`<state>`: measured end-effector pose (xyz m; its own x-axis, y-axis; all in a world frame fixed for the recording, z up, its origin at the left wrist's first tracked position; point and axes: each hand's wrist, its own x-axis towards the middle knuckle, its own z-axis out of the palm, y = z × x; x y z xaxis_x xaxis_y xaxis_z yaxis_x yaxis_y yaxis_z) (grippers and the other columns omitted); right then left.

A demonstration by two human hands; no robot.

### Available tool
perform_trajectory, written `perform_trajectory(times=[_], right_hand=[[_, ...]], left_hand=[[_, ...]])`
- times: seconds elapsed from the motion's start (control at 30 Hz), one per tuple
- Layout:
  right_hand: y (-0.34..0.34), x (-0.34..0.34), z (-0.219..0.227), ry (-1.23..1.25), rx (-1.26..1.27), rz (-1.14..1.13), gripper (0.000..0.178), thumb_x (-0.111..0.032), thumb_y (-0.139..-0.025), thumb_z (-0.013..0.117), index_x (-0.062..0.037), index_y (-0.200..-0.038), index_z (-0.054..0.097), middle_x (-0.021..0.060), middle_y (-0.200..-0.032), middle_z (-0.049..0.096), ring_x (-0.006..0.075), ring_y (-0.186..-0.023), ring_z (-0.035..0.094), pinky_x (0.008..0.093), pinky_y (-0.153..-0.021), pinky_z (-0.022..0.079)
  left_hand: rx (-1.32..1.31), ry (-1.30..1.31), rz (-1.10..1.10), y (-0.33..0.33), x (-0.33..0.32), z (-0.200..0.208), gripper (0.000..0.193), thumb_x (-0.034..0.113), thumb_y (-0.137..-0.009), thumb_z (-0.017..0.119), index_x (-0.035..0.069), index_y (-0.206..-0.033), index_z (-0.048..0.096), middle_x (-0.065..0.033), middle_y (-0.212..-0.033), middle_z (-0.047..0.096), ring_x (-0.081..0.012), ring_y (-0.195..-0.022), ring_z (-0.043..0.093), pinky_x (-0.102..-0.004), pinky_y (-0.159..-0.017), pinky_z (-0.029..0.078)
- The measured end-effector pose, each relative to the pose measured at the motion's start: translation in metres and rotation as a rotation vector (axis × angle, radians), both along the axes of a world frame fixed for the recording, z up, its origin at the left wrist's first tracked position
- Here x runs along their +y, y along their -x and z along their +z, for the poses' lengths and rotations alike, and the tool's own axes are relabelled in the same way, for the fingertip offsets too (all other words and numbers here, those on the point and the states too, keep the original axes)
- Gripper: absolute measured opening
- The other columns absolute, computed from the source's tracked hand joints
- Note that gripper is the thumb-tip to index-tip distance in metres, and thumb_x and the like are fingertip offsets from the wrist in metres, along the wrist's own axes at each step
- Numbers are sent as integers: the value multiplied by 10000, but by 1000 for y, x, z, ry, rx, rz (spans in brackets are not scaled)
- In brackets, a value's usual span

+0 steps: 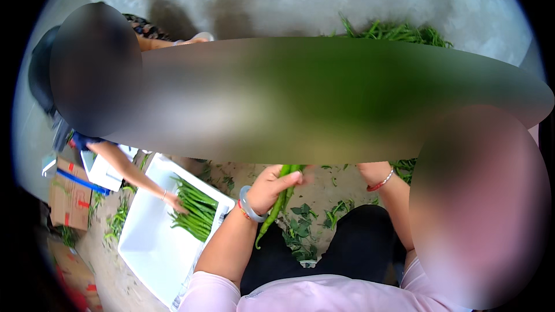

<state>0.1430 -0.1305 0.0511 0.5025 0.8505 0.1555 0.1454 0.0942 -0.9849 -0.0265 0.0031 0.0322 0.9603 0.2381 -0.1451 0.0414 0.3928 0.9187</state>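
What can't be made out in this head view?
Head view: most of the right hand, behind the wide blurred patch; its grip can't be told.
Head view: top ends of the green peppers in the left hand, behind that patch.
Head view: lower-left cardboard box, cut by the dark rim.

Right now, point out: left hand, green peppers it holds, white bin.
Left hand [270,187]: head view, back of the hand.
Green peppers [277,211]: head view, lower length of one.
White bin [149,238]: head view, bare inside.

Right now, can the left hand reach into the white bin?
Probably yes: the white bin is close beside the left hand, though that hand holds green peppers and another person's hand is in there too.
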Motion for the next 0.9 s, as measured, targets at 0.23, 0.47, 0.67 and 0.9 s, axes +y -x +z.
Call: perform_trajectory(times=[0.23,0.47,0.67,0.9], right_hand=[[126,25,23,21,-247,-36,218,-174,-704,566,-11,-841,519,49,-767,489,122,-655,472,244,-566,387],[209,33,14,-279,146,-113,213,-253,-816,434,-43,-789,456,23,-715,490,96,-651,447,257,-652,383],[234,33,19,-116,499,152,206,-289,-809,453,-97,-857,397,2,-632,384,89,-544,374,254,-527,345],[250,24,-1,-15,501,249,219,-272,-796,482,-82,-871,403,7,-633,394,89,-524,375,251,-490,337]], left_hand=[[-176,-874,486,71,-28,13,213,148,-721,528,2,-875,508,-107,-907,486,-216,-784,480,-290,-706,387],[-9,-1103,979,186,-59,43,289,154,-701,509,31,-961,480,-144,-955,442,-291,-757,464,-332,-682,381],[-117,-387,1974,394,-82,40,499,32,-752,382,104,-1226,241,-33,-938,504,-60,-460,381,-190,-449,393],[548,-568,2947,710,-240,92,316,287,-794,448,22,-964,422,-49,-658,459,-143,-525,430,-277,-467,370]])
